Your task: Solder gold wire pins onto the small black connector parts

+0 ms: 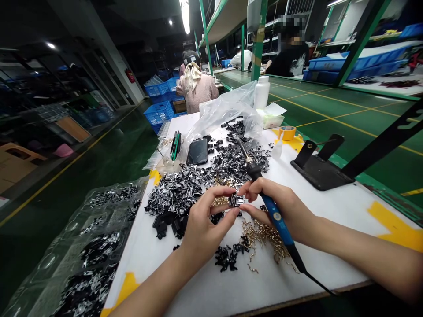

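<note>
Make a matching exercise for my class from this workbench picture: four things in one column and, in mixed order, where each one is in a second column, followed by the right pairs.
Things
1. soldering iron
2. small black part
3. phone
4. yellow tape roll

Places
A. lying face up beside the clear plastic bag
B. pinched between the fingertips of both hands
C. far side of the white table, near the white bottle
D. gripped in the right hand, tip pointing away

The left hand helps hold the part.

Pairs: 1-D, 2-B, 3-A, 4-C
</note>
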The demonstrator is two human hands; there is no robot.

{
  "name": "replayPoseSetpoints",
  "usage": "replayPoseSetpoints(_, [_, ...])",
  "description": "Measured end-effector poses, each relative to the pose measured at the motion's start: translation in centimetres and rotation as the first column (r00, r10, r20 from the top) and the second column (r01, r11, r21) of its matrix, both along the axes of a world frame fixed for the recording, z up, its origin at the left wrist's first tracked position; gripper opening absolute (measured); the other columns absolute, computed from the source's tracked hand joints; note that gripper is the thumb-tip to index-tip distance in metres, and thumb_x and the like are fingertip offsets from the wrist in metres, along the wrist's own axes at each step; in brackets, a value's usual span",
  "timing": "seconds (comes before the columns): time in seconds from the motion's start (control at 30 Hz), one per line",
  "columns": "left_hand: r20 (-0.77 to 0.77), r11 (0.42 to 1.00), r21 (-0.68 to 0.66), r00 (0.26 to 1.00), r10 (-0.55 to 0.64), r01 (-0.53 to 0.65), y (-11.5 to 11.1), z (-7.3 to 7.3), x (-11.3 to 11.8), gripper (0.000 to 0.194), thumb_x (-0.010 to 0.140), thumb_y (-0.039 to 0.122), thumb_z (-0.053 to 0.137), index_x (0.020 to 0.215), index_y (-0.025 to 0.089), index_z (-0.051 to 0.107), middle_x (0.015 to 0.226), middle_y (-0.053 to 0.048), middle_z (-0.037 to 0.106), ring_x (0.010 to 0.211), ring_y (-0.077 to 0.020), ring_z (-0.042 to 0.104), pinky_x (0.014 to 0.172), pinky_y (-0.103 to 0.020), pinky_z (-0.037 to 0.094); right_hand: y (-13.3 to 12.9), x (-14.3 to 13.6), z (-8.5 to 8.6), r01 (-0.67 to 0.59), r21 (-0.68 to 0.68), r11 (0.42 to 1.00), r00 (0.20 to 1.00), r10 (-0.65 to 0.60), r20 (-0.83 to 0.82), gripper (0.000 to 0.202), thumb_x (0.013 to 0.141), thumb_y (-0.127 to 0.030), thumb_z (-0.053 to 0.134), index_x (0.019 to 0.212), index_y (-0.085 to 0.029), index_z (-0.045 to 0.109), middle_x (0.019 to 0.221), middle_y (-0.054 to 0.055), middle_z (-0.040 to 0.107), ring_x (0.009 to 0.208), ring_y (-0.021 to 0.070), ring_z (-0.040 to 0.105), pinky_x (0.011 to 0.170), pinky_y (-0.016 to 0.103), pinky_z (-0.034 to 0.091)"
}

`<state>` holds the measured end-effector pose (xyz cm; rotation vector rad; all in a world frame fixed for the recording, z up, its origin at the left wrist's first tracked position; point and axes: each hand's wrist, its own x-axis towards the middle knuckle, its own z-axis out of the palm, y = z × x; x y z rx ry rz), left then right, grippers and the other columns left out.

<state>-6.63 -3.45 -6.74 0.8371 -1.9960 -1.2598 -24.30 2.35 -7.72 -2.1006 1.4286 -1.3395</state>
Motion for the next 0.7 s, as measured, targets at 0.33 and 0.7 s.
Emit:
replayPoseSetpoints(0.33, [0.079, 0.996, 0.088, 0.997, 0.005, -0.012, -0.08, 0.36, -0.09, 0.032, 0.076, 0.037, 0.055, 0.105, 0.022, 0.052, 0.110, -0.001, 0.057, 0.095, -0.0017, 0.058, 0.084, -0.007, 0.053, -0.14, 0.15, -0.33, -0.078, 0.079, 0.994, 0.985, 0.064, 0.161, 0.024, 0.079, -0.012, 0.057, 0.083, -0.019, 0.034, 0.092, 0.002, 0.052, 0.072, 0.0100, 0.052, 0.068, 0.025, 0.044])
replayPoseSetpoints(0.7, [0.059, 0.989, 0.149, 0.998, 0.016, -0.025, 0.06, 0.43, -0.31, 0.037, 0.076, 0.037, 0.055, 0.106, 0.017, 0.049, 0.110, -0.007, 0.056, 0.082, -0.0030, 0.060, 0.071, -0.010, 0.054, -0.33, 0.54, -0.70, -0.030, 0.027, 0.999, 0.996, 0.028, 0.084, 0.020, 0.079, -0.011, 0.054, 0.083, -0.019, 0.036, 0.088, 0.003, 0.055, 0.075, 0.0126, 0.054, 0.065, 0.026, 0.044])
